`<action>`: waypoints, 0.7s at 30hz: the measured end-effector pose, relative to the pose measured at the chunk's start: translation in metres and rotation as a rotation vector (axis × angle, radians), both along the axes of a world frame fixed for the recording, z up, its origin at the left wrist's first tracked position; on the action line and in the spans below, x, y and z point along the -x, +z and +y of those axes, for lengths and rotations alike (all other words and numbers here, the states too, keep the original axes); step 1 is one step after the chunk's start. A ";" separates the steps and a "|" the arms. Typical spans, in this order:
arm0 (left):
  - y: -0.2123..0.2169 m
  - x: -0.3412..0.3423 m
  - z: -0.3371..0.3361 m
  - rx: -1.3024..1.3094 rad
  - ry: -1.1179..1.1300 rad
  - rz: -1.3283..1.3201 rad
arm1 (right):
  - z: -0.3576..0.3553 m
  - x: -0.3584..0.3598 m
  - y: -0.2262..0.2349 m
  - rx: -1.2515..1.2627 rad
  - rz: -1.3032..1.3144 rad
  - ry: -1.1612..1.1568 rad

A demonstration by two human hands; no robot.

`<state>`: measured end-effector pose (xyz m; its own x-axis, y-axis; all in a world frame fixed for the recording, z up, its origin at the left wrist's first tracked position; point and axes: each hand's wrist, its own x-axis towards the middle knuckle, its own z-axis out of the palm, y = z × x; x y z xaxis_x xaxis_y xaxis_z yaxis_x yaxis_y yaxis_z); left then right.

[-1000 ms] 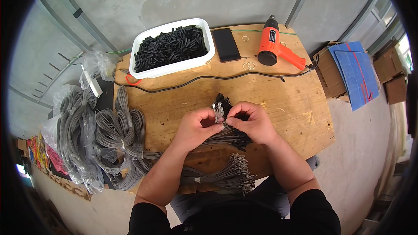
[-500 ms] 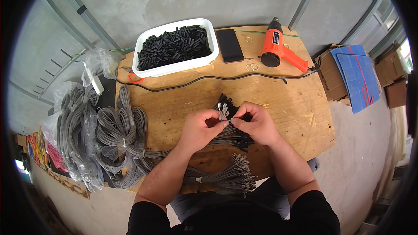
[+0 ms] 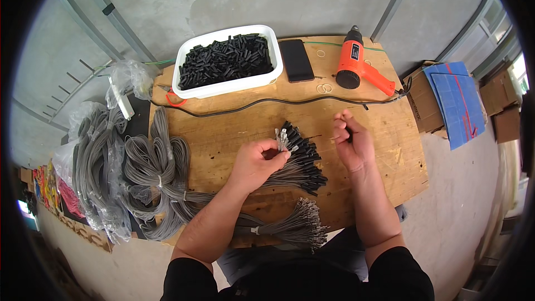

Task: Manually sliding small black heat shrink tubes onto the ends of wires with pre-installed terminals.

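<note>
Gripping a few grey wires [image 3: 290,174] in my left hand [image 3: 257,163] — right hand [image 3: 352,144] pinches one small black sleeve [image 3: 349,139].

One white tub [image 3: 228,86], one phone [image 3: 296,60], one heat gun [image 3: 359,67], two hands [image 3: 257,161]

Wooden board table [image 3: 384,156]. Beyond the fingers: white tub [image 3: 225,61] of black sleeves, dark phone [image 3: 296,59], orange heat gun [image 3: 359,67], black cable [image 3: 267,102]. Under the fingers: sleeved grey wires [image 3: 298,161]. Nearer the body: bare-terminal wire bundle [image 3: 290,226].
</note>
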<state>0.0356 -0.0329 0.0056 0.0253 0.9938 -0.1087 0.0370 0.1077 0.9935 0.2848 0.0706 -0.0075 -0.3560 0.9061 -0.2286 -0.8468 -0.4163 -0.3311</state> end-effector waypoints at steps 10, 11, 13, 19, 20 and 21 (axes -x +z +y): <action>-0.003 0.001 0.000 0.020 -0.015 -0.041 | -0.006 0.007 0.014 -0.028 -0.148 0.043; -0.003 0.001 0.001 0.027 -0.014 -0.066 | -0.008 0.007 0.012 -0.024 -0.149 0.064; -0.004 0.001 0.001 0.032 -0.014 -0.092 | -0.010 0.009 0.009 -0.033 -0.169 0.089; -0.001 -0.001 0.001 0.029 -0.010 -0.143 | -0.024 0.024 0.019 -0.144 -0.384 0.263; -0.001 0.000 0.001 0.027 -0.008 -0.145 | -0.027 0.027 0.021 -0.146 -0.385 0.273; -0.001 0.001 0.001 0.026 -0.006 -0.146 | -0.030 0.029 0.024 -0.197 -0.453 0.304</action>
<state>0.0351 -0.0322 0.0043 0.0491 0.9905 -0.1288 -0.1071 0.1334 0.9853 0.2553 0.0405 0.0167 -0.5129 0.8193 -0.2561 -0.4542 -0.5122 -0.7289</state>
